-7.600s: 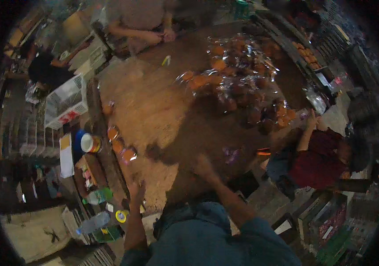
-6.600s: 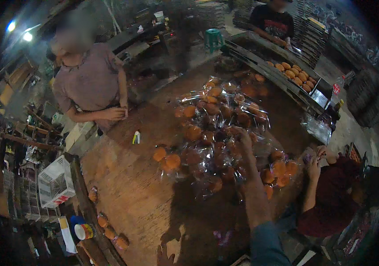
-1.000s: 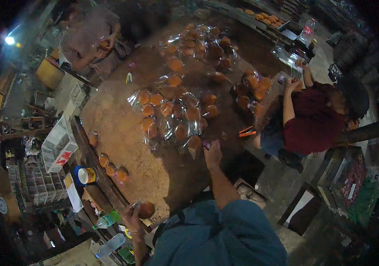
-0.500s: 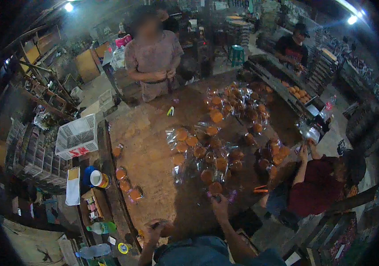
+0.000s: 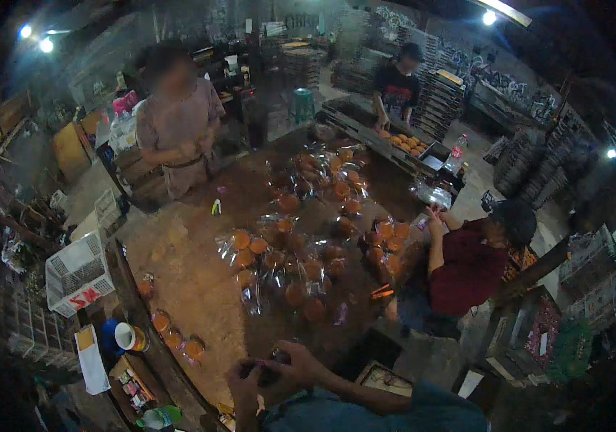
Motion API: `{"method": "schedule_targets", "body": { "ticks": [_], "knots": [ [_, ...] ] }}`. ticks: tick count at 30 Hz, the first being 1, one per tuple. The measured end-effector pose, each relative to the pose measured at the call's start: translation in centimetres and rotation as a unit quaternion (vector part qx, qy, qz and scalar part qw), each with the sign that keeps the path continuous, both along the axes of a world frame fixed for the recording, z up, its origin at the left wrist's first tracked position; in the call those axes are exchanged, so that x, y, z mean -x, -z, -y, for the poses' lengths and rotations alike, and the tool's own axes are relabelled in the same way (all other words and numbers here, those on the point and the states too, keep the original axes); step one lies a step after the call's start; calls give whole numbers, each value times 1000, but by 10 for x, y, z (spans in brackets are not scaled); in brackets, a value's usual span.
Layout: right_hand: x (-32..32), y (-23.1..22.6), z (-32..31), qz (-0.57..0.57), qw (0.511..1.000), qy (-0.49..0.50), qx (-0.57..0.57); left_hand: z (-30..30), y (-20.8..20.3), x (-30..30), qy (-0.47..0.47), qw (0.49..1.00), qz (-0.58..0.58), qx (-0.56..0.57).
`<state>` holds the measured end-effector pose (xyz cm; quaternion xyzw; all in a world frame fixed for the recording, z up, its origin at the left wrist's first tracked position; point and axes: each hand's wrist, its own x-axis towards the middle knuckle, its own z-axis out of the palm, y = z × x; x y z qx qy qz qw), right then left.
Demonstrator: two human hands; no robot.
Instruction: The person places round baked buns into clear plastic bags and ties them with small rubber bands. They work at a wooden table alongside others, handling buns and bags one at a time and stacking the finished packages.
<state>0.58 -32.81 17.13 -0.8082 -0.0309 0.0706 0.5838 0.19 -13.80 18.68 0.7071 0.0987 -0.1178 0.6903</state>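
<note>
Round orange-brown buns (image 5: 241,240) glint under clear plastic wrap (image 5: 252,295) on the mottled-brown wooden desk (image 5: 210,288). Around the view's centre: green plastic stool (image 5: 302,106), twelve o'clock; dark-red cloth shirt (image 5: 470,266), between three and four; blue-green cloth sleeve (image 5: 423,410), five; red-marked white lattice-patterned plastic crate (image 5: 79,288), between eight and nine.

Glossy plastic bags (image 5: 250,295) — matt wooden tabletop (image 5: 207,277).

You had a bare lane on the tabletop (image 5: 203,281), running away from you between the packed buns (image 5: 172,337) by the left ledge (image 5: 136,302) and the wrapped bun cluster (image 5: 295,294). Small yellow-green tool (image 5: 216,208) sat at its far end. Shadowed strip ahead of your right hand (image 5: 300,365) was free up to the cluster. Right side was tighter: purple wrapper (image 5: 341,313), orange-handled tool (image 5: 382,292), then a co-worker's forearm (image 5: 437,248).
</note>
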Motion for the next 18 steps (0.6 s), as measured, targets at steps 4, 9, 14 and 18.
{"method": "schedule_targets", "body": {
  "ticks": [4, 9, 14, 18],
  "knots": [
    [2, 4, -7, 23, 999, 30, -28, 5, -14, 4, -36, 998, 13, 52],
    [5, -8, -3, 39, 994, 41, -99, 18, -33, 3, -25, 998, 45, 41],
    [-6, -36, 10, 100, 992, 31, -72, 22, -38, 2, -29, 992, 97, -81],
    [-16, -51, 9, 24, 954, 186, -236, 23, -32, 10, -64, 994, 89, -20]
  ]
}}
